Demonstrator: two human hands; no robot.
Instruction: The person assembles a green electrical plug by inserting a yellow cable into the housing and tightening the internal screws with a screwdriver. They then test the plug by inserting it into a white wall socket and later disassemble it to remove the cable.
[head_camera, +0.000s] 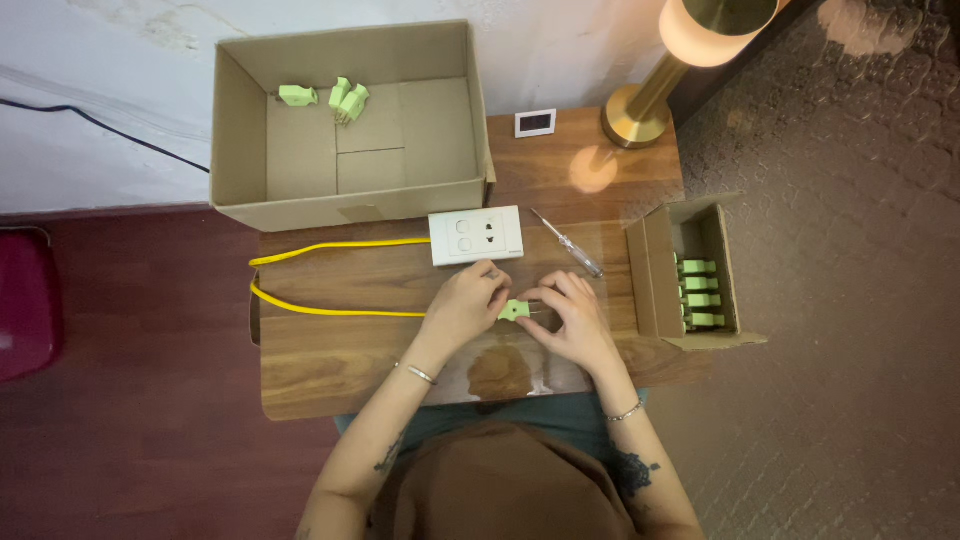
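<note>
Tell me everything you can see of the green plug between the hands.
The plug is small, pale green, plastic by the look, lying low over the wooden table just below the white socket. The left hand pinches its left end, the right hand its right end, where thin metal prongs seem to stick out. Fingers hide part of it. It matches the green plugs in both boxes.

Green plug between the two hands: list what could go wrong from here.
1. The green plug is small and pinched only by fingertips of the left hand and right hand; it might slip onto the table.
2. The screwdriver lies just beyond the right hand, so a reach toward the small box could knock it.
3. The yellow cable runs beside the left wrist and could snag.
</note>
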